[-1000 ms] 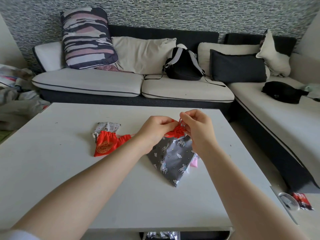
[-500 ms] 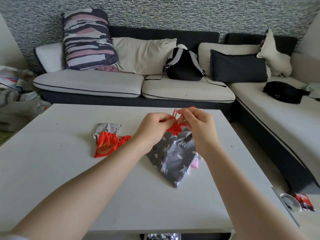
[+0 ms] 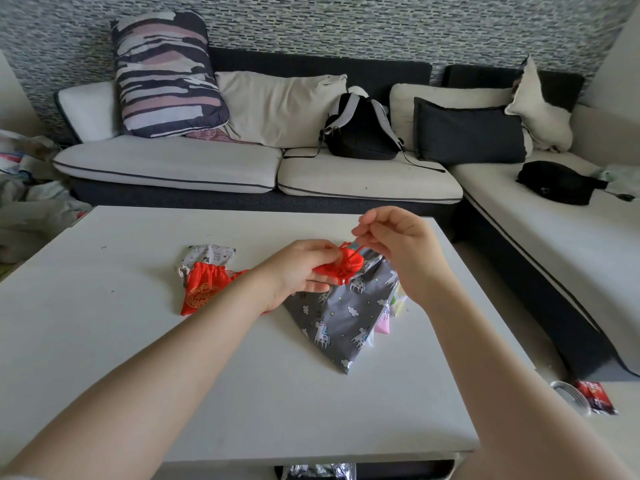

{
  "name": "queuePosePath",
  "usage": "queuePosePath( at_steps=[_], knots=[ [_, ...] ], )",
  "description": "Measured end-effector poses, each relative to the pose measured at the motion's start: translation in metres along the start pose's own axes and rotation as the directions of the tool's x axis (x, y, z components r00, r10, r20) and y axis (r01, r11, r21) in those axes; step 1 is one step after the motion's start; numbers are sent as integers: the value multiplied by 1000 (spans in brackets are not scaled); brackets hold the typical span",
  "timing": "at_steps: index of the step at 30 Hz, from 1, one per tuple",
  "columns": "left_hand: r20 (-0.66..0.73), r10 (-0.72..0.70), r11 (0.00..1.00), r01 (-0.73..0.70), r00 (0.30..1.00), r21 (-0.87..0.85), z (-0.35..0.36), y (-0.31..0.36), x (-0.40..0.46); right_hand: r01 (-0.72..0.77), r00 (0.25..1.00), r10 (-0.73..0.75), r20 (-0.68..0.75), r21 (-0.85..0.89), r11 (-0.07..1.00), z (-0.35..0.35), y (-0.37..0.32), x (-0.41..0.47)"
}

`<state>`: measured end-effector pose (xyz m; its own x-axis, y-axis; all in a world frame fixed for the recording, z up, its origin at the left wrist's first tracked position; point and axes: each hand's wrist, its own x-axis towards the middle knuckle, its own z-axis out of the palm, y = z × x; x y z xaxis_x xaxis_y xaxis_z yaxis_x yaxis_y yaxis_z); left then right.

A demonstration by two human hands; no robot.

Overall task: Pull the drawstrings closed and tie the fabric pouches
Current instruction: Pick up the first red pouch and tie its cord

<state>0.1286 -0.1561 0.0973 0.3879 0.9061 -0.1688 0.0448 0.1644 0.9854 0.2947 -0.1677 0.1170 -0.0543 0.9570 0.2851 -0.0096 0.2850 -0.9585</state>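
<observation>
White low table (image 3: 104,341) in a living rm, grey-and-cream corner sofa (image 3: 173,164) along the far side and down the right, mosaic-pattern wall behind.

Your hands meet over the table's far-centre:
- Left hand (image 3: 298,271): holds a small red pouch (image 3: 341,266) by its gathered neck, thumb on top, fingers beneath. Pouch is lifted off the table, just above the grey one.
- Right hand (image 3: 401,244): raised a bit higher, to the right of the pouch; thumb and fingertips pinch the red drawstring (image 3: 353,249), other fingers curled. String runs short from the pouch mouth up to the pinch. Can't tell whether a knot is formed.

On the table:
- Grey unicorn-print pouch (image 3: 341,323) lies flat under your hands, point toward the near edge.
- Pink and pale-yellow fabric bits (image 3: 389,315) poke out from beneath its right side.
- Second red pouch w/ gold emblem (image 3: 202,289) lies left of centre, neck gathered, partly on a white printed pouch (image 3: 211,254) just beyond it.

Sofa: striped cushion (image 3: 162,74) far left, black backpack w/ grey straps (image 3: 360,133) at centre, dark cushion (image 3: 467,133) right of it, black bag (image 3: 557,181) on the right section.

Floor, near right: red wrapper (image 3: 594,396) beside a clear round lid (image 3: 568,396).
</observation>
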Motion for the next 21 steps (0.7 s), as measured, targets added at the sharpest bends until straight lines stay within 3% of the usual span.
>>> queuePosePath(
  at_steps=[4, 7, 10, 13, 18, 21],
  knots=[
    [-16, -11, 993, 13, 1000, 119, 7, 5, 1, 132, 988, -112, 103, -219, 967, 10, -7, 0],
    [48, 53, 958, -65, 997, 280, 10, 9, -2, 196, 978, -160, 135, -324, 925, 18, -8, 3],
    [148, 88, 918, -138, 985, 372, 12, 16, -7, 189, 977, -131, 167, -402, 896, 19, -12, 9],
    [150, 114, 890, -168, 982, 424, 13, 18, -9, 178, 974, -97, 206, -424, 888, 24, -16, 12],
    [91, 169, 929, -190, 981, 318, 13, 15, -7, 151, 976, -69, 208, -413, 898, 29, -16, 11],
    [19, 195, 961, -195, 981, 194, 11, 14, -7, 109, 991, -63, 122, -426, 898, 20, -11, 8]
  ],
)
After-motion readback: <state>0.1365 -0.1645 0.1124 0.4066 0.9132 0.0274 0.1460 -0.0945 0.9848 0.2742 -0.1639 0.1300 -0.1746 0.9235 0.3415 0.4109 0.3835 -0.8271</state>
